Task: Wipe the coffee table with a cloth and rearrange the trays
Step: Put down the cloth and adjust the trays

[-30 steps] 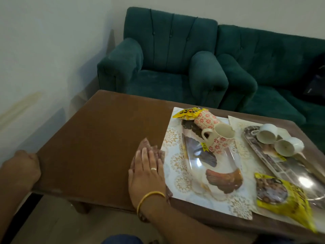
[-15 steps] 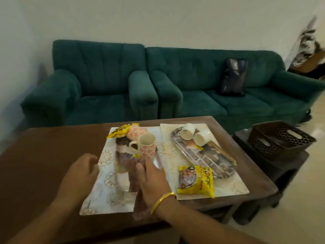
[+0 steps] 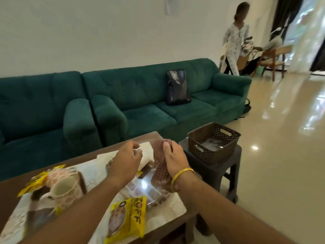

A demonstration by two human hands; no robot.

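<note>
Fingers [image 3: 167,147] of right hand [image 3: 173,155] hold the cloth [image 3: 159,166]; left hand [image 3: 125,160] fingers curled, grip unclear. Desk [image 3: 10,187] part bare, probably wiped; trays [image 3: 140,191] w/ snacks not yet rearranged.

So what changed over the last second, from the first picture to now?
The right hand lifted the cloth off the bare tabletop and holds it above the right-hand tray. The left hand left the table edge and reaches over the same tray. The mug and snack packet kept their places.
</note>
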